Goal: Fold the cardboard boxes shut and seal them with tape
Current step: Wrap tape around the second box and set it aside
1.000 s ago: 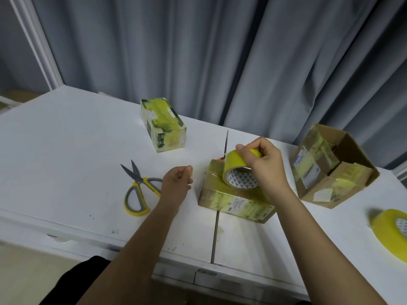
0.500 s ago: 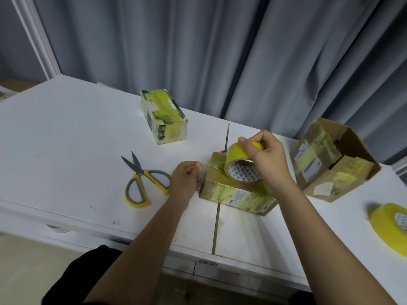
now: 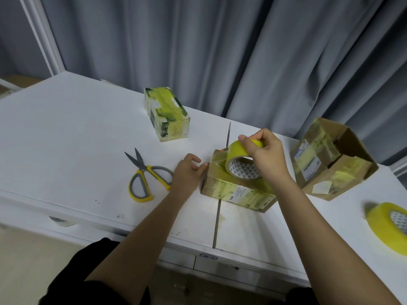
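- Grey curtains hang behind a white table, with a seam running through it under the work area.
- Closed cardboard box lies across that seam, already glossy with yellow tape; right hand grips the tape roll by its rim, fingers curled over the top, roll standing tilted on the box lid.
- Change over the last second: left hand has come in from open table beside the scissors to the box's left end. Thumb and fingertips now touch the upper left edge, fingers loosely curled; whether they pinch the tape's free end I cannot tell.
- Roll and right hand have barely shifted on the lid.
- Reading: the left hand looks set to anchor the tape end or steady the box so the roll can be drawn across the lid. The sealing strip is likely just starting.
- Taped small box sits at the back left, apparently finished.
- Larger box at right has its flaps open, not yet sealed.
- Second tape roll lies flat near the right edge, well apart.
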`<state>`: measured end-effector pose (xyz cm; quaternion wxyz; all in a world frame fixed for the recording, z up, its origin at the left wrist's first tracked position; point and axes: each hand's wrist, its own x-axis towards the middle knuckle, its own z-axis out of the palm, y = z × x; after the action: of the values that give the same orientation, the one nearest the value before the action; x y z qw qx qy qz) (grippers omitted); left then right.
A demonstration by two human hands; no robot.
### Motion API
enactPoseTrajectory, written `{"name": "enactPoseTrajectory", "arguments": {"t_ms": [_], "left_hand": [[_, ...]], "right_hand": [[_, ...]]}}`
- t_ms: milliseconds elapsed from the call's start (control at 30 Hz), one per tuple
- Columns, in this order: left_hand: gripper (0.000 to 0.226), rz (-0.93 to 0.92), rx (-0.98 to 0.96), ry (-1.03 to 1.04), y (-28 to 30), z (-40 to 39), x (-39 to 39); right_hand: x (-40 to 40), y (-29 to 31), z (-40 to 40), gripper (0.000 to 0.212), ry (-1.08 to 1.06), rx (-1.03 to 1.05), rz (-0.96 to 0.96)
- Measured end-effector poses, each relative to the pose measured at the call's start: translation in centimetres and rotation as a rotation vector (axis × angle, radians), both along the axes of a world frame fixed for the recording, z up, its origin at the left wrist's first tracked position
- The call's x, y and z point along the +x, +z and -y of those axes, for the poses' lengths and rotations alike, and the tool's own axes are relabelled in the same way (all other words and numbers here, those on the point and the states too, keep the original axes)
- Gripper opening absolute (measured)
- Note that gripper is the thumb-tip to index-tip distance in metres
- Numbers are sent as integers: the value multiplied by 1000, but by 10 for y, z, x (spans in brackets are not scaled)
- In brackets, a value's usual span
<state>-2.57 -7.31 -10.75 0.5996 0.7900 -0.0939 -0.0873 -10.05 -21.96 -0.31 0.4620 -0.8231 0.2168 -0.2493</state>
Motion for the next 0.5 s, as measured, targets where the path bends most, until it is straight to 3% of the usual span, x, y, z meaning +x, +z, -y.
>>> {"name": "enactPoseTrajectory", "arguments": {"t_ms": [200, 333, 400, 500], "left_hand": [[23, 245, 342, -46, -10, -7, -4], [17, 283, 48, 115, 11, -12, -1], [26, 240, -99, 82, 26, -11, -1], [38, -122, -357, -206, 39, -5, -16]], "right_hand": [[1, -1, 2, 32, 10, 7, 21], [0, -2, 2, 31, 10, 1, 34], [1, -2, 2, 31, 8, -3, 31], [1, -3, 2, 31, -2, -4, 45]]}}
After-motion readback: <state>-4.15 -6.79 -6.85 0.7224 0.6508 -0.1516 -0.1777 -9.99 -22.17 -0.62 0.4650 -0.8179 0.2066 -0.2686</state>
